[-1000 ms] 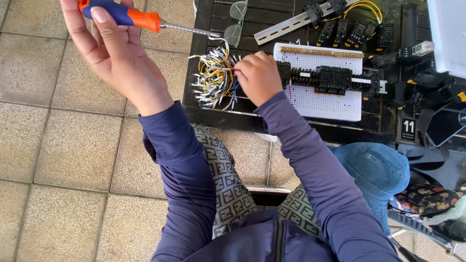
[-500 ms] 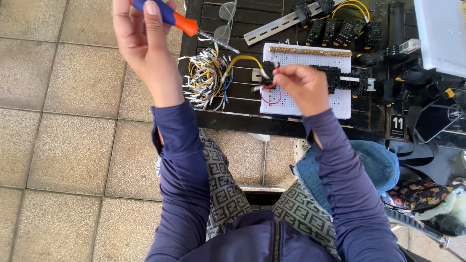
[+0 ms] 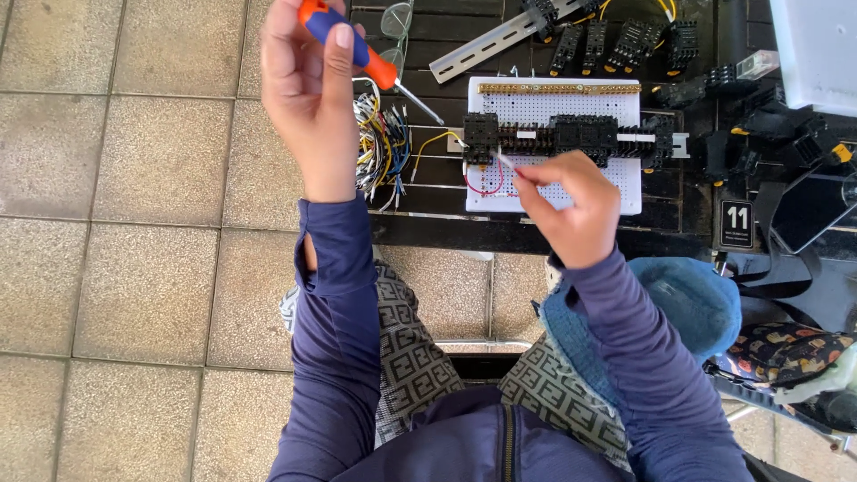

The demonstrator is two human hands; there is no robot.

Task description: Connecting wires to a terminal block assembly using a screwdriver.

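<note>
My left hand (image 3: 308, 98) is raised over the tiled floor beside the black table, closed around an orange and blue screwdriver (image 3: 357, 49) whose shaft points down to the right. My right hand (image 3: 571, 210) pinches a thin wire with a pale tip (image 3: 503, 161). The tip sits at the left end of a row of black terminal sockets (image 3: 553, 136) mounted on a white perforated board (image 3: 571, 107). A red wire loop (image 3: 486, 183) lies on the board just below the tip. A bundle of coloured wires (image 3: 379, 147) lies on the table between my hands.
Clear safety glasses (image 3: 397, 18), a metal mounting rail (image 3: 486, 40) and several loose black sockets (image 3: 625, 40) lie at the back of the table. A white box (image 3: 817, 45) stands top right. A blue cloth (image 3: 687, 303) rests on my right knee.
My right hand left the wire bundle and moved right to the board with a wire in its fingers. My left hand shifted right with the screwdriver still raised.
</note>
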